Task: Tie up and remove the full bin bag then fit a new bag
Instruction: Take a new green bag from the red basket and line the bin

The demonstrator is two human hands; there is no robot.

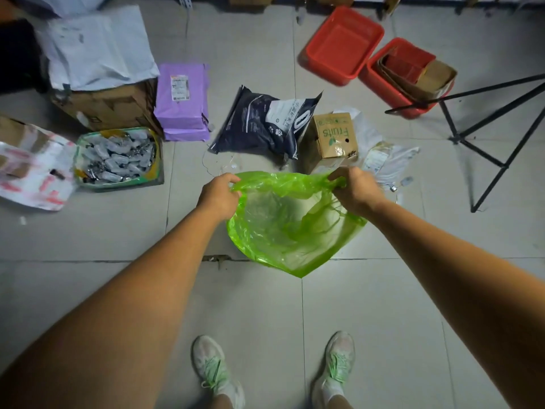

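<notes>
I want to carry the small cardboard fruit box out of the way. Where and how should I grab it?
Probably by its two side walls, coming down from above. The fruit box stands tilted with its printed face up and shut, showing no handle. A dark pouch leans against its left, so slide it clear first.

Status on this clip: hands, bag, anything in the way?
Left hand and right hand both gripping the green bag rim, mouth spread open, empty. No bin in view. Fruits box just beyond, not touching.
</notes>
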